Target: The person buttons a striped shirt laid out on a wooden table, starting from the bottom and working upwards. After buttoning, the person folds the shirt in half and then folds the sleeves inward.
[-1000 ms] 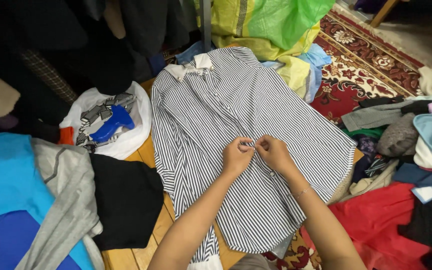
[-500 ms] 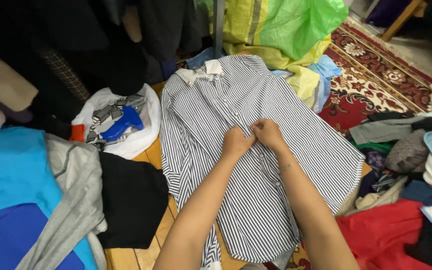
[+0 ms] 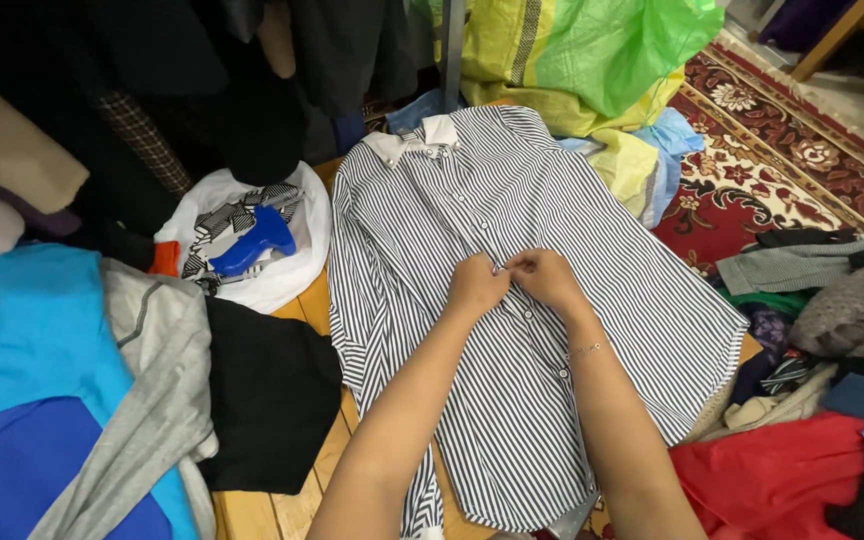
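Striped shirt (image 3: 452,230): black-and-white, with a white collar (image 3: 422,140), spread front-up and flat across a wooden floor (image 3: 252,510), collar pointing away, hem nearest the body, presumably so the button placket lies straight and within easy reach. Left hand (image 3: 477,285) and right hand (image 3: 547,275) meeting at mid-placket, fingertips pinched shut on the shirt's front edges at one button, touching each other, pulling the two edges together. Thin bracelet (image 3: 584,350) on the right wrist. Lower buttons visible as small white dots down the placket below the hands. Just left of the shirt, a white plastic bag (image 3: 282,280) holding a blue object (image 3: 252,245), then black cloth (image 3: 272,390) and a grey and blue heap (image 3: 72,380). Yellow-green bag (image 3: 592,60) beyond the collar; patterned red rug (image 3: 762,170) and red garment (image 3: 782,475) to the right.
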